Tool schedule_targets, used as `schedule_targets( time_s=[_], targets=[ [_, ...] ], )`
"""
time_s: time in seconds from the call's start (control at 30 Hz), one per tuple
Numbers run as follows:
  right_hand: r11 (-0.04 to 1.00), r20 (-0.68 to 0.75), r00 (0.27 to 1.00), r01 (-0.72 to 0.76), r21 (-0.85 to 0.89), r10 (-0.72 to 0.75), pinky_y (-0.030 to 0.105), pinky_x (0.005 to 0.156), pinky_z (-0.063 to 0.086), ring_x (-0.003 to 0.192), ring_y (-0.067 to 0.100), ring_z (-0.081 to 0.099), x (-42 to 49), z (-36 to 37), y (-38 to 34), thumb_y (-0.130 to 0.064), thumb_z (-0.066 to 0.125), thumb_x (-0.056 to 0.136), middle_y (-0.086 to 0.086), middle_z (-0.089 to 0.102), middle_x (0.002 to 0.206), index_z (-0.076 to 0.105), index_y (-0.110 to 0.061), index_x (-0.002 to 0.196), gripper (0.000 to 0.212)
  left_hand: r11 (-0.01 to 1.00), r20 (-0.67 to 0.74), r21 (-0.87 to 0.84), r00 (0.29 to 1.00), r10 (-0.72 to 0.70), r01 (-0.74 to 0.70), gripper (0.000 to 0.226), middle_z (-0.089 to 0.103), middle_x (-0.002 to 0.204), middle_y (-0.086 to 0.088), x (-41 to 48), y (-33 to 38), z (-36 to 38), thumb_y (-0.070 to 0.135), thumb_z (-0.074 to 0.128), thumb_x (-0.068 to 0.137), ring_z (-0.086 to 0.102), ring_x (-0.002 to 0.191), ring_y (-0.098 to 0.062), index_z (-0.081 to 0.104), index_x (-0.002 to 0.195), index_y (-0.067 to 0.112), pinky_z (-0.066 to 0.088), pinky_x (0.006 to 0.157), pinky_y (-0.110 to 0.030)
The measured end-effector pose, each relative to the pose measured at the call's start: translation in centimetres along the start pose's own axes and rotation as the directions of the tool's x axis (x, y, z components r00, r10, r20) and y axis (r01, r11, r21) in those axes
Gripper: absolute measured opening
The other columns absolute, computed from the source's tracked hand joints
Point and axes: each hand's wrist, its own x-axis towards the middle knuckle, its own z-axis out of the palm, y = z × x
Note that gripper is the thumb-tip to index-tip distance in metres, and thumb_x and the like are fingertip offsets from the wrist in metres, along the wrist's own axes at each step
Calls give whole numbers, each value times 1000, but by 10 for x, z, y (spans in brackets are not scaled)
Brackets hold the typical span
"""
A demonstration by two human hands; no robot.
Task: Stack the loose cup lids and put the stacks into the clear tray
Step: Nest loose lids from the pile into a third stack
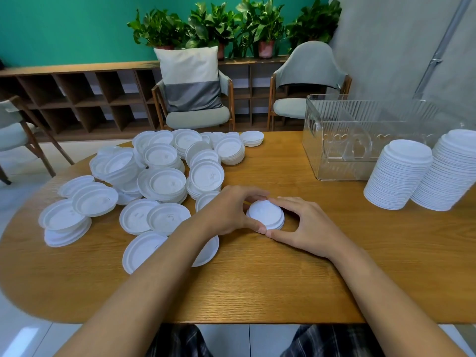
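Observation:
A short stack of white cup lids [265,215] sits on the wooden table [257,279] in front of me. My left hand [226,212] curls round its left side and my right hand [306,228] curls round its right side; thumbs and fingertips touch the stack's rim. Several loose white lids [164,181] lie in a jumbled heap across the table's left half. Two tall lid stacks [398,173] [453,168] stand at the right. Behind them is the clear tray [334,140], ribbed and see-through, with no lids visible inside.
Two chairs [195,99] [306,81] stand behind the table, one with a cushion. A low wooden shelf with potted plants [265,24] lines the green wall. Bare tabletop lies between the small stack and the tray. The table's near edge runs just above my knees.

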Motion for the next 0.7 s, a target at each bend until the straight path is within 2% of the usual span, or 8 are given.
schedule_targets(
  time_s=[0.1,0.2,0.27,0.33,0.4,0.5,0.6,0.7],
  targets=[
    [1000,-4,1000,5,6,-5,-1,102,24,130,-10,41,-2,0,-2,-51,87,78,-23,52,143,54,-31,150,82,996,-47,78,997,54,-50,82,61,147,6,-11,2,-1,37,91,79,56,131,-7,55,151,23,49,108,-25],
    [1000,-5,1000,9,-3,-9,15,109,33,131,-4,47,0,1,-4,-53,86,77,-24,55,140,55,-31,149,82,979,-159,195,983,96,-64,71,62,143,10,-25,0,-18,44,86,83,56,122,-3,59,147,28,46,100,-19],
    [1000,1,1000,7,-7,-7,20,110,35,131,-3,48,0,2,-3,-54,86,76,-24,56,140,54,-31,149,83,959,-205,276,971,125,-65,61,67,134,9,-35,-7,-31,47,85,84,59,121,-6,66,138,26,48,99,-23],
    [1000,4,1000,13,-7,-13,19,108,34,131,-4,47,-1,2,-3,-56,86,76,-25,55,140,53,-32,150,85,941,-227,335,966,121,-39,56,69,128,8,-43,-16,-40,51,83,85,62,119,-10,70,132,25,53,99,-34],
    [1000,2,1000,16,-7,-16,12,104,31,130,-5,46,-1,3,-3,-60,86,75,-26,53,140,52,-33,150,87,928,-244,372,964,102,-4,55,68,127,10,-50,-23,-44,55,81,85,62,118,-12,70,130,26,55,96,-40],
    [1000,-17,1000,23,-2,-23,6,102,28,132,-6,45,1,4,-3,-62,85,75,-25,51,144,51,-32,151,89,916,-249,398,967,56,49,61,66,127,13,-56,-28,-44,62,79,82,60,118,-11,68,132,29,56,93,-41],
    [1000,-24,999,31,-1,-31,-2,99,25,130,-9,43,1,5,-4,-58,86,76,-24,51,145,50,-30,152,88,918,-253,391,967,35,70,67,63,133,11,-58,-28,-41,64,81,79,57,124,-12,67,134,30,54,97,-40],
    [1000,-22,999,27,-12,-27,4,100,28,130,-5,45,1,6,-5,-58,85,78,-24,52,143,51,-31,151,85,916,-272,390,962,13,98,72,58,140,10,-60,-30,-41,64,83,76,52,129,-12,66,136,30,51,101,-38]
  ],
)
